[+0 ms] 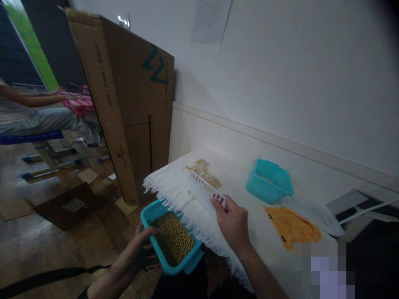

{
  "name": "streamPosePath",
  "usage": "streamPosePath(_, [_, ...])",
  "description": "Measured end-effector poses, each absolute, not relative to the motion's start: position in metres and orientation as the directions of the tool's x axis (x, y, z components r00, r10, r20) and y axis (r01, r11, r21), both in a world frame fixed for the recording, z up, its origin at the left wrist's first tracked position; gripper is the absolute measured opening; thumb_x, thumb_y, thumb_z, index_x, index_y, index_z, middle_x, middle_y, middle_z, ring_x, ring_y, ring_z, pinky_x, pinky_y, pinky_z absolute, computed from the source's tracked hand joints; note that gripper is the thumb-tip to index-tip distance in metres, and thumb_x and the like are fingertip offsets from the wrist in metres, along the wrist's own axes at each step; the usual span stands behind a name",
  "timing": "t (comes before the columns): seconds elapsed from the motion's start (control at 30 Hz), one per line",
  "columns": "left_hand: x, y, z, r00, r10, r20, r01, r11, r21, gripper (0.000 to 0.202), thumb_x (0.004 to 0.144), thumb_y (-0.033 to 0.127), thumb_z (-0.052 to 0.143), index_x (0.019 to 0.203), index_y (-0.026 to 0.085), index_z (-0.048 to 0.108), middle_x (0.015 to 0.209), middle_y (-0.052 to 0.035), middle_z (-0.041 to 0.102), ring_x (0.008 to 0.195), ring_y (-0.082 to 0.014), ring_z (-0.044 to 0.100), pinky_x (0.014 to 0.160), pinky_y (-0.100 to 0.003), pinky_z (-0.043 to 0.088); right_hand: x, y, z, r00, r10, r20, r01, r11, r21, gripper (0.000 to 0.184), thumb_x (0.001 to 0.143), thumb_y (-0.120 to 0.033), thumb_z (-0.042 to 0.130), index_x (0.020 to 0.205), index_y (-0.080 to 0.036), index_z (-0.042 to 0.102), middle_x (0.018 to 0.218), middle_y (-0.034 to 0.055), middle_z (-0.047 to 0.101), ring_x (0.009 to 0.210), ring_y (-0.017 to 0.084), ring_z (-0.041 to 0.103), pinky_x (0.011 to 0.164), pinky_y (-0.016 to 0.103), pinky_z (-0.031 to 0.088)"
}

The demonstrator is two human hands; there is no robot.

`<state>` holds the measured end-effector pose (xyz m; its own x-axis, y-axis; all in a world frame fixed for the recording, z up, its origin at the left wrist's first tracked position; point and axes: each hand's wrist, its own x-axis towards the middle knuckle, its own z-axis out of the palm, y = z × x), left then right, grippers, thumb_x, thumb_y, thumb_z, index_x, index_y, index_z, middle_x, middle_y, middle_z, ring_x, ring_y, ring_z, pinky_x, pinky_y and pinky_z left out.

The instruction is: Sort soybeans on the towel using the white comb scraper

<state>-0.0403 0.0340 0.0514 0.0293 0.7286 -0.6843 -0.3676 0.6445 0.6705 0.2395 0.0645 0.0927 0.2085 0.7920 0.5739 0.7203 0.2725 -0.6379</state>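
Note:
My left hand (141, 245) grips the left side of a teal plastic container (165, 270), thumb over the rim. Small round greenish-yellow beans (176, 238) fill much of it. The container is held just off the table's edge, partly under a white fringed cloth (177, 166). With thumb and fingers closed, my right hand (232, 222) holds the near end of a white slotted plastic piece (205, 191) low over the cloth. Right beside that piece, on its far side, lies a spread of pale bean-like bits (204, 172). A few more bits lie on its near side.
A second teal container (269, 182) and an orange cloth bag (293, 226) are on the table to the right. A tall cardboard box (140, 91) stands at the left. Flattened cardboard (68, 203) lies on the floor. Another person (34, 108) sits at the far left.

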Motion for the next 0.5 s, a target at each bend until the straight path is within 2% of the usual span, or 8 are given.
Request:
streamPosePath(0.07, [-0.042, 0.034, 0.049, 0.035, 0.727, -0.685, -0.358, 0.649, 0.671, 0.062, 0.101, 0.047, 0.084, 0.156, 0.027, 0.062, 0.135, -0.0118, 0.078, 0.112, -0.0322, 0.081, 0.093, -0.052, 0.070, 0.237, 0.065, 0.090, 0.213, 0.787, 0.579, 0.722, 0.272, -0.636, 0.040, 0.107, -0.052, 0.064, 0.094, -0.021, 0.087, 0.068, 0.0081, 0.082, 0.058, 0.025, 0.080, 0.056, 0.028, 0.053])
streamPosePath(0.2, [-0.044, 0.034, 0.040, 0.042, 0.748, -0.662, -0.357, 0.630, 0.690, 0.088, 0.080, 0.049, 0.097, 0.155, 0.036, 0.052, 0.106, -0.0056, 0.077, 0.099, -0.0384, 0.083, 0.083, -0.052, 0.067, 0.233, 0.063, 0.084, 0.228, 0.780, 0.583, 0.723, 0.266, -0.638, 0.040, 0.109, -0.050, 0.063, 0.095, -0.021, 0.087, 0.069, 0.0086, 0.083, 0.060, 0.026, 0.082, 0.057, 0.028, 0.055])
streamPosePath(0.4, [-0.044, 0.033, 0.027, 0.046, 0.797, -0.602, -0.368, 0.574, 0.732, 0.082, 0.074, 0.052, 0.096, 0.144, 0.037, 0.055, 0.104, -0.0049, 0.076, 0.098, -0.0379, 0.082, 0.086, -0.052, 0.067, 0.232, 0.058, 0.077, 0.165, 0.790, 0.590, 0.737, 0.299, -0.606, 0.040, 0.111, -0.050, 0.065, 0.099, -0.020, 0.088, 0.072, 0.0094, 0.085, 0.061, 0.025, 0.083, 0.057, 0.026, 0.057])
streamPosePath(0.5, [-0.046, 0.036, 0.022, 0.052, 0.801, -0.597, -0.369, 0.571, 0.734, 0.080, 0.074, 0.054, 0.097, 0.140, 0.038, 0.055, 0.107, -0.0042, 0.076, 0.098, -0.0366, 0.081, 0.087, -0.051, 0.066, 0.230, 0.058, 0.074, 0.166, 0.749, 0.641, 0.757, 0.320, -0.570, 0.045, 0.115, -0.052, 0.062, 0.100, -0.019, 0.089, 0.071, 0.0097, 0.085, 0.059, 0.024, 0.083, 0.055, 0.025, 0.057])
